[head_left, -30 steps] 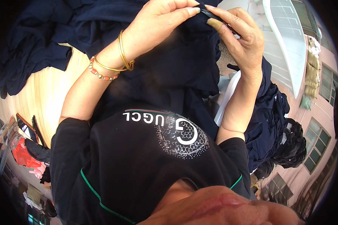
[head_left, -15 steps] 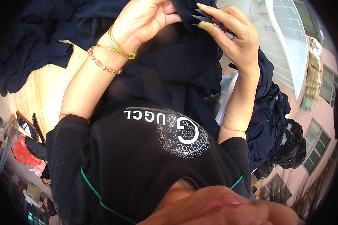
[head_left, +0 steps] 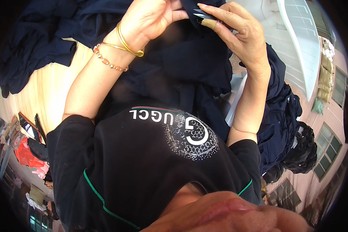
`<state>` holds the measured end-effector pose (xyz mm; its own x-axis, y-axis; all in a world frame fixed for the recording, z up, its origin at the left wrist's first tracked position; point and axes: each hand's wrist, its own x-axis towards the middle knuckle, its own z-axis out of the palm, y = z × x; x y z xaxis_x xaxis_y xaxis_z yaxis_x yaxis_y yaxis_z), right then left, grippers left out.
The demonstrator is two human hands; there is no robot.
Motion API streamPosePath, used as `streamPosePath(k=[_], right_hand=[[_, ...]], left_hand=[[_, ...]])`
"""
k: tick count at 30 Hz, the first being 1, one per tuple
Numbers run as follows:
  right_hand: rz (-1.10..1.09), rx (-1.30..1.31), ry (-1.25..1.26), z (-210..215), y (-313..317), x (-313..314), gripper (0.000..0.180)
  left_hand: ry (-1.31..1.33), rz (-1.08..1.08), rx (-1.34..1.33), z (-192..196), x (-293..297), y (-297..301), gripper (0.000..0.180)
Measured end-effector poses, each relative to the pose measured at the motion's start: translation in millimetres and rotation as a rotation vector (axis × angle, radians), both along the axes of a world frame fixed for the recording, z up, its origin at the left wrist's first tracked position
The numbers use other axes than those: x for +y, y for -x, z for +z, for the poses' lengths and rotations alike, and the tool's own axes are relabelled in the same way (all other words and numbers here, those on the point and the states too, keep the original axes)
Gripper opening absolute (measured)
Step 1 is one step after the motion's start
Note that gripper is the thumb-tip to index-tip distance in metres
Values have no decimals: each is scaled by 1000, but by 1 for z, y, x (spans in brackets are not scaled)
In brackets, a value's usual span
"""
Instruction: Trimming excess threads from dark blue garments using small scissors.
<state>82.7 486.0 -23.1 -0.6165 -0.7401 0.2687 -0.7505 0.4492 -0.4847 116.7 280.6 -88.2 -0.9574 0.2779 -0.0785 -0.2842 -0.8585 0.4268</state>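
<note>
Top centre of frame: left hand (head_left: pixel 149 17) pinches the navy garment (head_left: pixel 189 65) taut, so its edge faces the small snips (head_left: pixel 200 14). Right hand (head_left: pixel 241 36) is closed round the snips, bandaged finger guiding the blades. More navy cloth (head_left: pixel 31 50) lies piled on the wooden table (head_left: pixel 38 96), upper left.

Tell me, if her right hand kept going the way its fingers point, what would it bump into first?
Probably the dark navy garment bunched between both hands: the right hand points its small snips leftward into it, toward the left hand.
</note>
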Motion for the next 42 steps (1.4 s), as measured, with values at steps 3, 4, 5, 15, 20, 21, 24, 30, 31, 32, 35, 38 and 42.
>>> streamPosePath(k=[3, 4, 5, 15, 20, 21, 24, 30, 31, 32, 35, 38, 42], right_hand=[[362, 66, 787, -24, 11, -7, 30], [183, 70, 371, 7, -4, -2, 30], [-18, 78, -72, 27, -14, 0, 29], [276, 151, 840, -17, -1, -17, 25], [-38, 154, -142, 38, -23, -4, 25], [-35, 153, -140, 38, -24, -4, 25], [-53, 116, -140, 38, -24, -3, 24], [-71, 110, -161, 38, -25, -6, 22], [-64, 130, -170, 38, -25, -7, 22], [-56, 153, -177, 38, -25, -7, 22], [28, 215, -127, 36, -20, -6, 21], [71, 40, -2, 27, -5, 21, 28], [-116, -67, 306, 30, 3, 57, 30]], left_hand=[[34, 8, 1, 1, 2, 0, 16], [57, 30, 12, 3, 1, -2, 16], [50, 18, 12, 4, 3, -1, 16], [77, 39, 64, 2, 6, -1, 17], [67, 39, 106, 3, 10, -1, 18], [69, 43, 104, 3, 11, -1, 18], [85, 68, 133, 3, 14, -2, 18], [194, 86, 116, 6, 13, -4, 18], [182, 77, 125, 5, 11, -4, 18], [172, 70, 135, 5, 11, -4, 18], [250, 99, 93, 13, 8, -5, 18], [432, 90, 56, 12, 9, 0, 22], [1793, 238, 651, 25, 29, -22, 91]])
